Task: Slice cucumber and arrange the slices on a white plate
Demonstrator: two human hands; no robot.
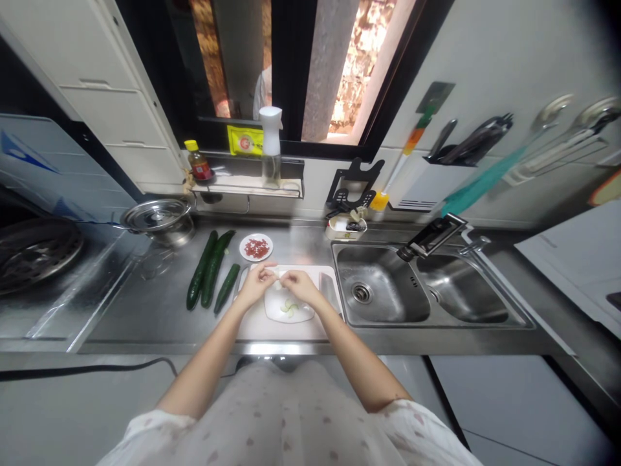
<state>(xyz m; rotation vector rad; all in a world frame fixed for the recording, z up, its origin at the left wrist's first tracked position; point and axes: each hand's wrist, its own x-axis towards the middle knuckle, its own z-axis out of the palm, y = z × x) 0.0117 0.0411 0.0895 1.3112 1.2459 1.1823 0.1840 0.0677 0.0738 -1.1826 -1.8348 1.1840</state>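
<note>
Over a white plate (pixel 272 316), my left hand (pixel 258 285) and my right hand (pixel 297 285) meet with fingertips pinched. Between them is a small pale slice (pixel 278 282), probably cucumber, partly hidden by the fingers. A few thin pale-green cucumber slices (pixel 290 308) lie curled on the plate. Under the plate is a white cutting board (pixel 252 329). A knife (pixel 330 292) rests along the board's right side. Left of my hands lie two long cucumbers (pixel 209 268) and a shorter cut cucumber (pixel 227 288).
Behind the board stands a small dish of chopped red pieces (pixel 257 248). A lidded steel pot (pixel 160 220) is at the back left. To the right is a double steel sink (pixel 383 285) with a black faucet (pixel 431 236). A shelf (pixel 247 184) holds bottles.
</note>
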